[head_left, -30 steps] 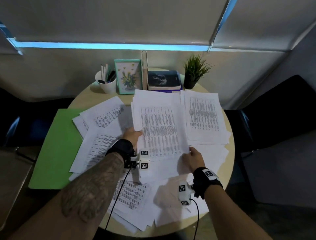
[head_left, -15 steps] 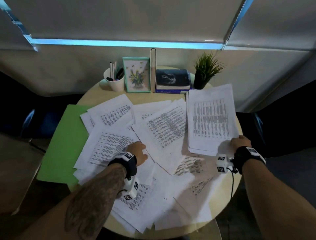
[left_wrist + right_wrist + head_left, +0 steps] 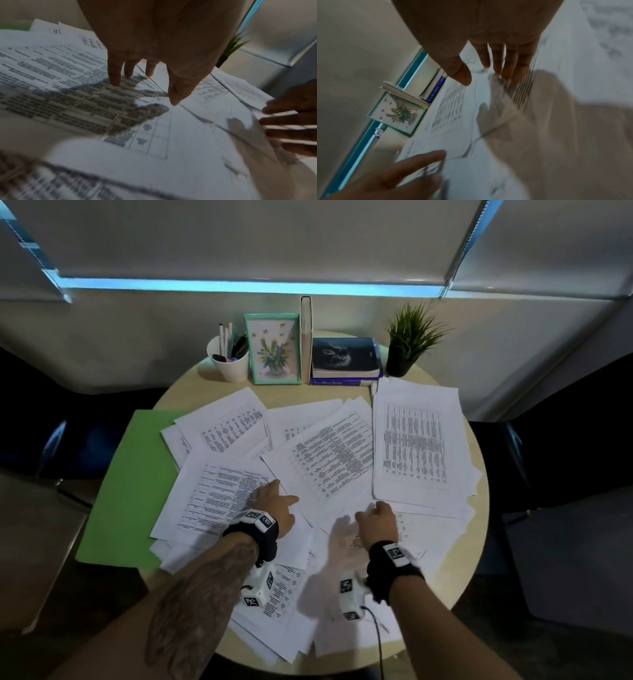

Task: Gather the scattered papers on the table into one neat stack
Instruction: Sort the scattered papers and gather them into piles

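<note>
Printed white papers lie scattered over the round table (image 3: pixel 481 508). A squared-up stack (image 3: pixel 418 446) sits at the right. A tilted sheet (image 3: pixel 329 460) lies in the middle, and more sheets (image 3: pixel 284 611) overlap toward the near edge. My left hand (image 3: pixel 275 503) (image 3: pixel 144 86) rests with straight fingers on a text sheet (image 3: pixel 219 498), next to the tilted sheet's corner. My right hand (image 3: pixel 375 517) (image 3: pixel 488 73) hovers low over the middle sheets beside the stack's near edge, fingers straight and thumb apart, holding nothing.
A green folder (image 3: pixel 130 484) lies under the papers at the left and juts past the table edge. At the back stand a pen cup (image 3: pixel 228 364), a framed flower picture (image 3: pixel 273 349), an upright book (image 3: pixel 306 337), stacked books (image 3: pixel 346 357) and a small plant (image 3: pixel 409 340).
Both hands held a bundle of sheets; my right hand laid it on the right stack, let go and came back to the middle. My left hand dropped onto the left sheets.
</note>
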The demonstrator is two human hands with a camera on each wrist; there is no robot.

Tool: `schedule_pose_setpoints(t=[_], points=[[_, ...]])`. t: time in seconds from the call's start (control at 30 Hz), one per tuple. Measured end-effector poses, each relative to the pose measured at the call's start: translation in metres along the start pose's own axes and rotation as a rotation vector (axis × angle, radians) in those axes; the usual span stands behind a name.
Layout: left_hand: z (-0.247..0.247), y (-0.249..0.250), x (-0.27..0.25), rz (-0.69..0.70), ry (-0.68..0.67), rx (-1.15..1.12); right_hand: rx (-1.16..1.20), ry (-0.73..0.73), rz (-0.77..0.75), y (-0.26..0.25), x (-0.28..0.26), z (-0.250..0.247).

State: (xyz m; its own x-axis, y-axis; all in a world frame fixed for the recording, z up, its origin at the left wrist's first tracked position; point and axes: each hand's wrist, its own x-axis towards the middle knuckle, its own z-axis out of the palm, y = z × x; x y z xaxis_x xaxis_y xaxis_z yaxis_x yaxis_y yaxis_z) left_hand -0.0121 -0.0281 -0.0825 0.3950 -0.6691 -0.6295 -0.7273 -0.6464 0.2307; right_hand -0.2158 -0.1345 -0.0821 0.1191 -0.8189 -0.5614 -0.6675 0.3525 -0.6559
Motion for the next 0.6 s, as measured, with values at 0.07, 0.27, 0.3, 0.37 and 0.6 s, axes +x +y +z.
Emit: schedule_pose_setpoints(t=[0.07,0.27,0.3,0.37,0.6], points=[[0.005,-0.005,-0.005,-0.002,0.018,-0.016,0.095,0.026,0.039,-0.001,-0.012,0.018],[0.010,-0.017,-0.023,0.018,0.066,-0.130,0.247,0.125,0.197,-0.011,-0.016,0.032],[0.009,-0.019,-0.025,0.021,0.078,-0.147,0.216,0.144,0.194,-0.014,-0.015,0.032],[0.008,-0.023,-0.027,0.022,0.088,-0.171,0.221,0.126,0.202,-0.022,-0.012,0.033],[0.003,-0.027,-0.029,0.026,0.053,-0.152,0.136,0.008,0.195,-0.036,-0.007,0.038]])
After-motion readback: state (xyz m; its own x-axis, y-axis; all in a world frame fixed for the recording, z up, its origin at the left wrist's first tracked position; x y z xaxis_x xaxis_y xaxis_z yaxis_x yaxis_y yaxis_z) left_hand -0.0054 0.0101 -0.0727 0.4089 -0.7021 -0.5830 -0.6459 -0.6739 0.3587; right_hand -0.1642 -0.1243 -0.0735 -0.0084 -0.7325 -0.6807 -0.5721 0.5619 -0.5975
